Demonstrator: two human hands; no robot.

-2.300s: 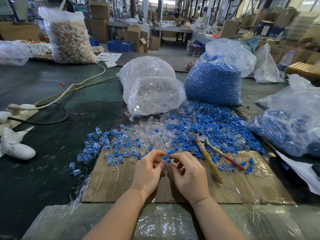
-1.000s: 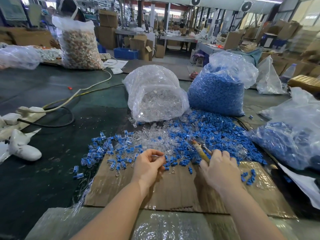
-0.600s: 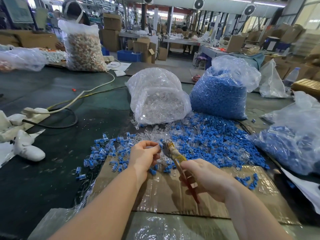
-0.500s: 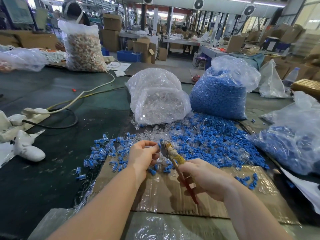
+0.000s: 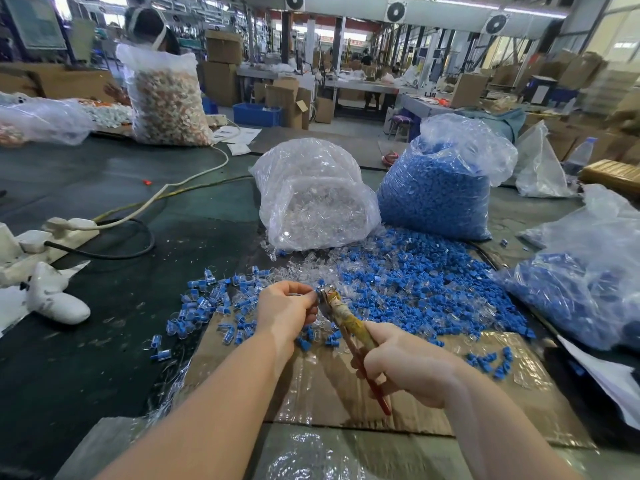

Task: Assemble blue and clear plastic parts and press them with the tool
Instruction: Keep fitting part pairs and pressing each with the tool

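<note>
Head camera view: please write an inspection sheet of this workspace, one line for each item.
Surface: dark green table; taped cardboard sheet at the near edge.
Job's things: loose blue parts and clear parts lie mixed; assembled pieces lie to the left; pliers meet a part at the left fingertips.
Clutter: bag of clear parts, bag of blue parts, a third bag at right.
Grippers: left hand pinches a part; right hand grips the pliers' handles.
Cables: white cable and black cable run to a power strip.
Surroundings: cardboard boxes, another worker.
</note>
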